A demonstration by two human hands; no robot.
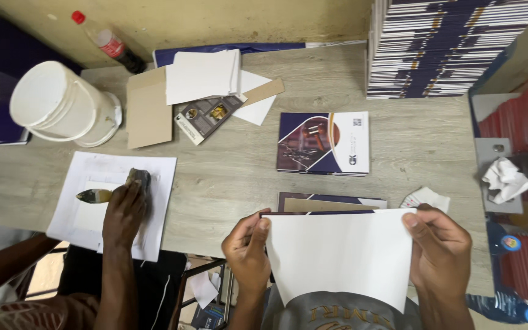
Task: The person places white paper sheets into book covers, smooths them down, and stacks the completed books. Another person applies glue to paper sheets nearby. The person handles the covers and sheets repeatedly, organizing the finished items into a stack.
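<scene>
Our left hand (pixel 249 247) is closed in a pinch on the left edge of a white sheet (pixel 340 253), thumb on top and fingers curled under; our right hand (pixel 438 250) grips the right edge the same way, thumb over the upper corner. Between them the sheet is held taut and nearly flat at the near edge of the tabletop (pixel 233 165), its far edge lined up over a dark cover (pixel 331 203) with a brown board showing on it.

We judge the step in hand to be laying the sheet onto that cover — the far edge looks about square with it, the rest not yet down. The next move would call for keeping both corners even while the sheet is lowered, so it lands without a skew or a crease.

Farther off lies a finished booklet (pixel 324 143), and a tall stack of them (pixel 447 46) stands far right. To the left a co-worker's hand (pixel 124 211) presses a dark pad (pixel 140 179) onto white paper (pixel 114 205), a brush (pixel 94 195) just beside it, with a white bucket (pixel 62 104) beyond — well apart from our sheet.
</scene>
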